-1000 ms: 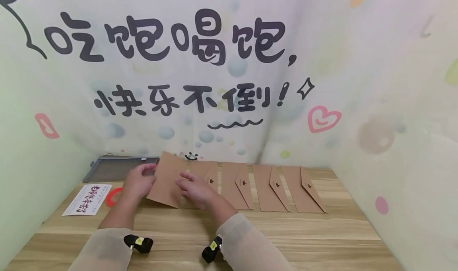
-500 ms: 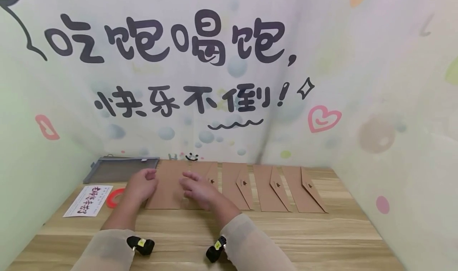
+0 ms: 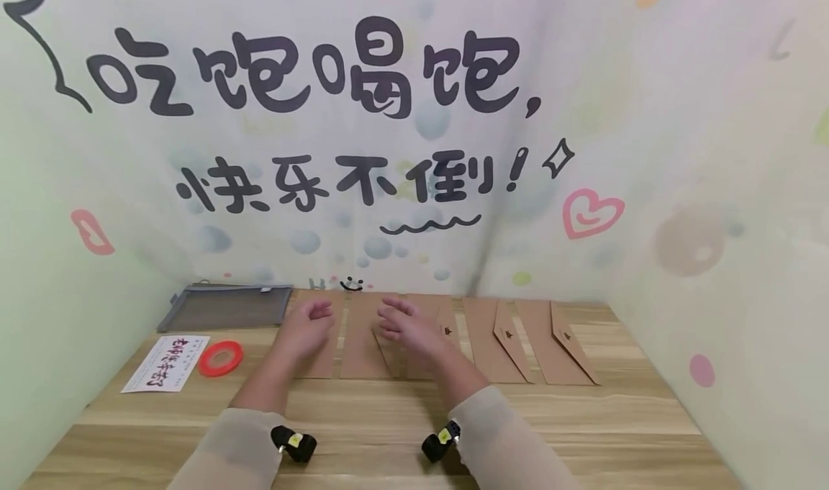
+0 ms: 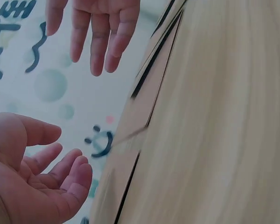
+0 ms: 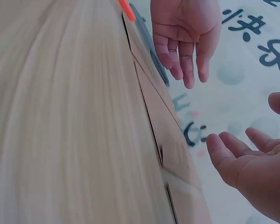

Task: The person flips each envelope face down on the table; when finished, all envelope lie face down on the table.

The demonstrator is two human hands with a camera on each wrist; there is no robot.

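Several brown kraft envelopes lie side by side in a row on the table. My left hand [image 3: 307, 332] hovers over the leftmost envelope [image 3: 326, 364], its fingers loosely bent and holding nothing. To its right, my right hand [image 3: 411, 332] hangs over the third envelope [image 3: 417, 368], fingers relaxed, overlapping the flap edge of the second envelope [image 3: 359, 332]. Both wrist views show air between the fingers and the paper: the left palm [image 4: 42, 177] and the right palm [image 5: 256, 172] are empty. Pointed flaps with a small dark print face right on the far-right envelope [image 3: 540, 339] and its neighbour [image 3: 486, 339].
A grey mesh zip pouch [image 3: 227, 308] lies at the back left. In front of it are a white card with handwriting [image 3: 166, 364] and a roll of red tape [image 3: 221, 359]. A printed cloth [image 3: 414, 260] hangs behind the wooden table [image 3: 363, 432].
The leftmost envelope, tilted up in my left hand a second ago, was laid flat in the row and let go. Both hands have since moved right, uncovering the tape roll.
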